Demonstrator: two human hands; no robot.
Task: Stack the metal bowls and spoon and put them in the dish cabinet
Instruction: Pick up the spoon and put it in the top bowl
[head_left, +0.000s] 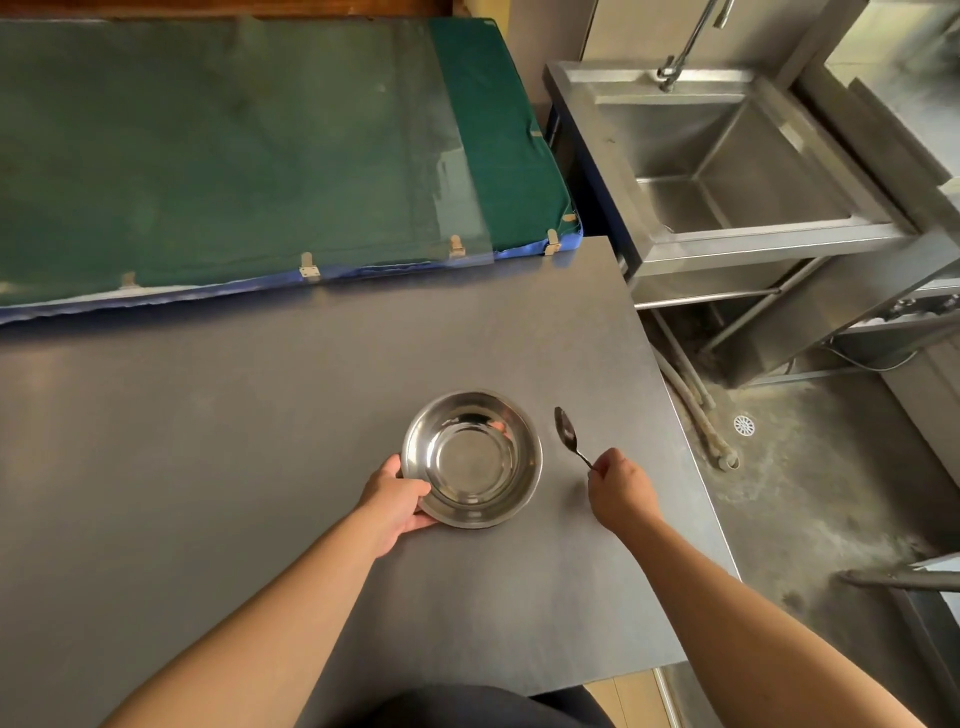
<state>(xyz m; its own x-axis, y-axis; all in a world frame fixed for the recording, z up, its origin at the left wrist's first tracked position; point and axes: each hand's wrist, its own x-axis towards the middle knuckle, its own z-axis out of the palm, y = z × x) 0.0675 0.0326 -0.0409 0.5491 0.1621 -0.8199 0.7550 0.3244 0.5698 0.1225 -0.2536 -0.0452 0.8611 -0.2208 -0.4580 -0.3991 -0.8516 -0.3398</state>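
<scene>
**Both hands on bowl and spoon at grey counter**

Grey countertop (260, 441) fills most of the view, dull matte surface, right edge dropping to a stained concrete floor (831, 493). Behind the counter, a green padded mat (234, 156) with blue edging and small metal clips along its near side. Far right, a stainless steel sink (727, 171) on a metal frame, faucet (691, 41) above its back rim, hoses running down below it to the floor, round floor drain (744, 425) nearby.

Metal bowl (471, 458) sits upright on the counter, centre-right, looks like a single bowl but nested ones cannot be ruled out; inside shows nothing but reflections. Left hand (397, 501) grips its near-left rim, thumb over the edge, fingers wrapped under the outer wall.

Right hand (621, 486) just right of the bowl, fingers pinched tight on the handle end of the spoon (567, 432). Spoon head points away from the person, beside the bowl, not touching it; cannot tell if the head rests on the counter or is slightly lifted.
</scene>
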